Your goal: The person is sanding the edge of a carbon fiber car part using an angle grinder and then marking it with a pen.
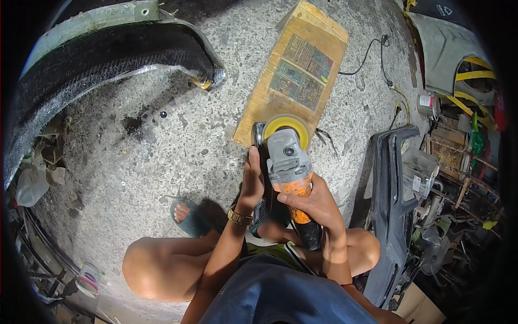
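Note:
My right hand [319, 205] is wrapped round the body of an orange angle grinder [294, 187] with a grey head and black rear end. Its yellow disc [268, 127] lies over the right edge of a narrow dark part [259, 135]. Woven texture shows on this part's lower stretch, and the grinder covers some of it. Against its left side rests my left hand [251, 181], gripping it with the thumb side uppermost; some fingers are hidden. The part's far end lies on a tilted wooden board [251, 114] with printed panels.
Rough concrete floor [162, 178] surrounds me. A large curved black panel [124, 59] arches at upper left. To my right stands a long dark bumper-like part [386, 205], with cluttered metal pieces and a can [428, 105] beyond. A black cable [369, 48] runs past the board. Another can [88, 279] stands at lower left.

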`<action>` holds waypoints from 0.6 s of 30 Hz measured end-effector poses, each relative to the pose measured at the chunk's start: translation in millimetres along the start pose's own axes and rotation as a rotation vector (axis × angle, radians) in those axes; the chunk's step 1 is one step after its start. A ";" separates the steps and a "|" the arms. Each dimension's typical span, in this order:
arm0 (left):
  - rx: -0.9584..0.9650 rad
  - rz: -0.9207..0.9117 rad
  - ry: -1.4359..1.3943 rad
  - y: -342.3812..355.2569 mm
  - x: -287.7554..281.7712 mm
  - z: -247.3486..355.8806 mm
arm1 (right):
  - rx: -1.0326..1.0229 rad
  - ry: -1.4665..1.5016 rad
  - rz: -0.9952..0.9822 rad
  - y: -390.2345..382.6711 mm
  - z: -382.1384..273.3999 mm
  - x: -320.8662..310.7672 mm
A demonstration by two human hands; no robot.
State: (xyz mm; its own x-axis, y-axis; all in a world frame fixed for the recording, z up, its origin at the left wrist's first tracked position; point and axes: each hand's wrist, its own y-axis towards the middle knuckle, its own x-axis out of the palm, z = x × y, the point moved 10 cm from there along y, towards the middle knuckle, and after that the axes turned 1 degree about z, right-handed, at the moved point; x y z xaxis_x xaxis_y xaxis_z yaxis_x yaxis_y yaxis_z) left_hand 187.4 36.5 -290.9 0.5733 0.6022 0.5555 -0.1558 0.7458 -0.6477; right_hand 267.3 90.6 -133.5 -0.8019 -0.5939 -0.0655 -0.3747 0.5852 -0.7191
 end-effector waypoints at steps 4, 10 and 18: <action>0.042 0.021 -0.004 -0.1 5.6 6.0 | 0.026 0.007 0.012 -0.5 4.6 -3.5; 0.007 0.015 -0.051 -7.3 10.0 16.4 | 0.018 -0.021 -0.008 4.3 10.9 1.4; 0.045 0.024 0.125 -5.6 7.9 14.9 | 0.037 -0.011 0.033 -2.4 2.9 -4.0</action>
State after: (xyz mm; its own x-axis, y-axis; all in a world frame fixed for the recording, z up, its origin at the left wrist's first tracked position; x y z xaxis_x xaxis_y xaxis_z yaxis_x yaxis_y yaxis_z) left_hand 180.8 41.3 -275.2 0.6646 0.5820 0.4686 -0.2052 0.7452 -0.6345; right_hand 272.8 89.9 -133.5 -0.8082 -0.5808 -0.0974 -0.3301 0.5838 -0.7418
